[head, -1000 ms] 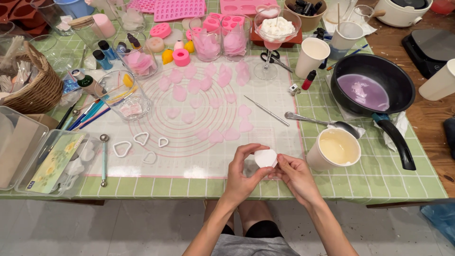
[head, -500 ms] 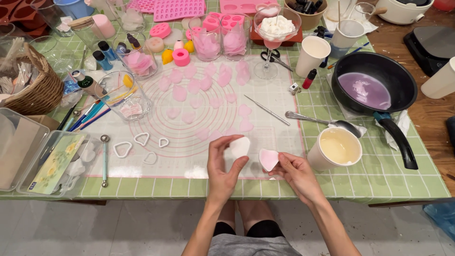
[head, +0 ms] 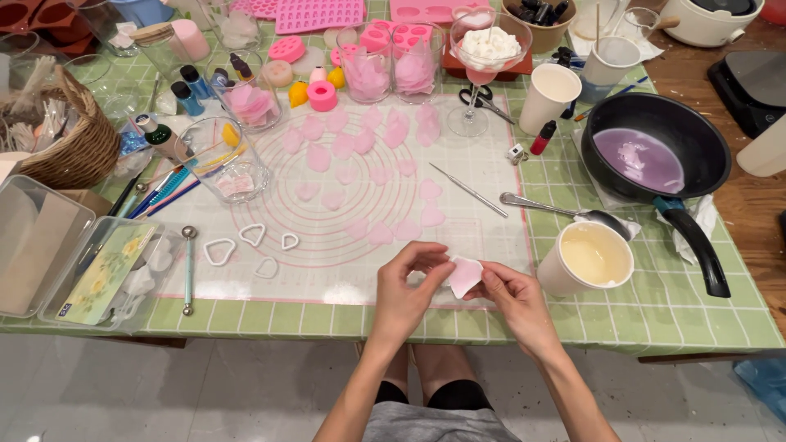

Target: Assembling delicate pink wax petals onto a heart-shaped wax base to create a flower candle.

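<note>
Both my left hand (head: 405,288) and right hand (head: 514,296) pinch one pink petal (head: 464,275), lower middle (mat (head: 491,245) just behind).

Waxy matt pink petal (head: 465,276), glossy black pan (head: 655,151)

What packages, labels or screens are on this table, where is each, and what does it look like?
Clear plastic box: far left edge, rectangular, lid open.
Printed card: inside that box, pale green with yellow flowers.
Small bottles: upper left by the glass jars, dark with blue caps, labels too small to make out.
Black flat device: upper right; no lit screen visible.
</note>
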